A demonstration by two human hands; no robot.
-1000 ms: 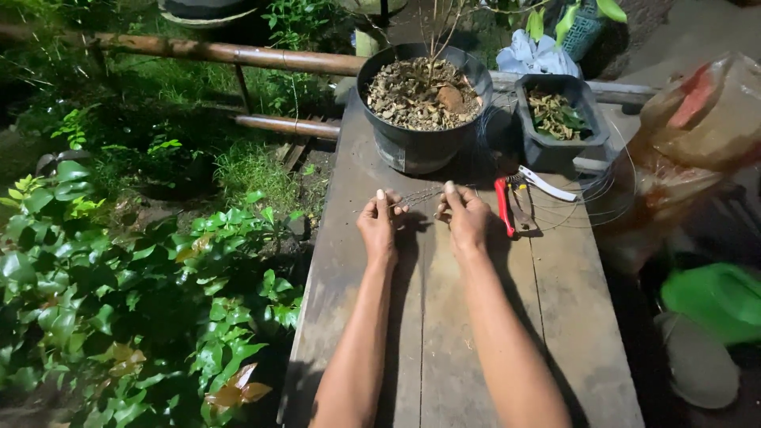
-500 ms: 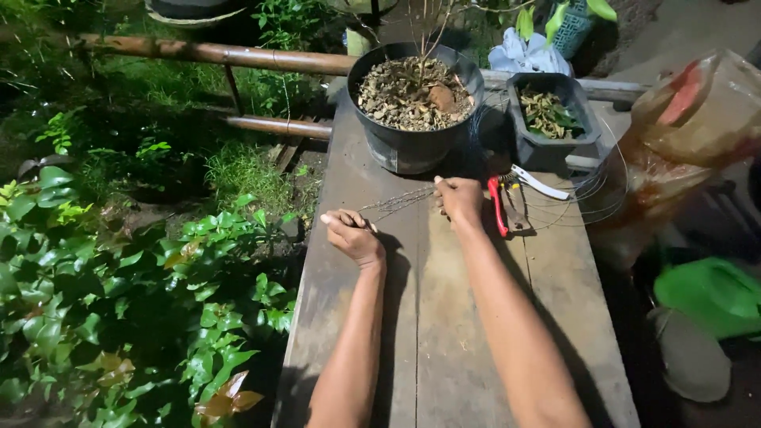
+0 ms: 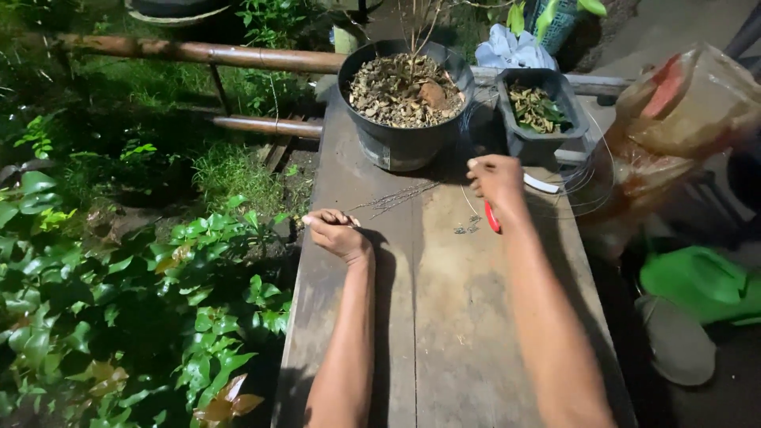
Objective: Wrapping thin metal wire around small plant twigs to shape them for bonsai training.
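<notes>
From the head view, looking down a weathered grey wooden counter (image 3: 444,317), planks rough and scuffed, with dense green leaves (image 3: 119,301) off its left edge. The left hand (image 3: 337,234) sits near the counter's left edge, fingers curled in and pinching one end of a thin wire (image 3: 396,196); the right hand (image 3: 495,178) is further up the board, fingers closed around the other stretch of it. The wire runs between the two hands, fine, dull and slightly kinked, lying low across the planks. So the strand looks drawn out and held at both ends, not yet cut or shaped as far as one can tell. Just under the right hand lie red-handled cutters (image 3: 493,218), untouched on the wood, and a few small dark scraps (image 3: 466,229) beside them. More wire loops in a springy coil (image 3: 590,170) to the right. Behind the hands stands a round dark plastic pot (image 3: 404,103) filled with dry, chunky bark-like mulch, thin bare stems rising from it; next to it a smaller square dark pot (image 3: 539,111) with green bits. A crinkled clear plastic bag (image 3: 682,119) sits at far right.
</notes>
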